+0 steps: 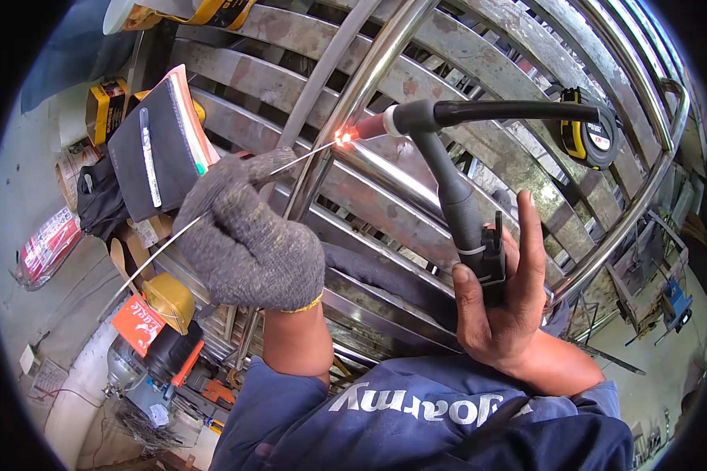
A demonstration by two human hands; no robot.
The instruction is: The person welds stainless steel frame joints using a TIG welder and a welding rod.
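Observation:
My left hand [251, 235], in a grey knit glove, is closed around a thin filler rod [161, 250]. The rod's tip reaches the glowing spot at a joint of shiny metal tubes [397, 177]. In my bare right hand [511, 306] is a TIG welding torch [456, 184], gripped by its ribbed handle. One finger stretches upward beside the handle, and the thumb lies along its other side. The torch's pinkish nozzle [371, 126] points left at the bright orange glow, close to the rod's tip. A black switch [492, 255] is strapped to the handle.
Metal slats [448, 67] lie beneath the tubes. A yellow-black tape measure [587, 133] rests on them at the right. On the left are a dark notebook [153, 149] with a marker [148, 157], an orange box [139, 323] and a red package [47, 247].

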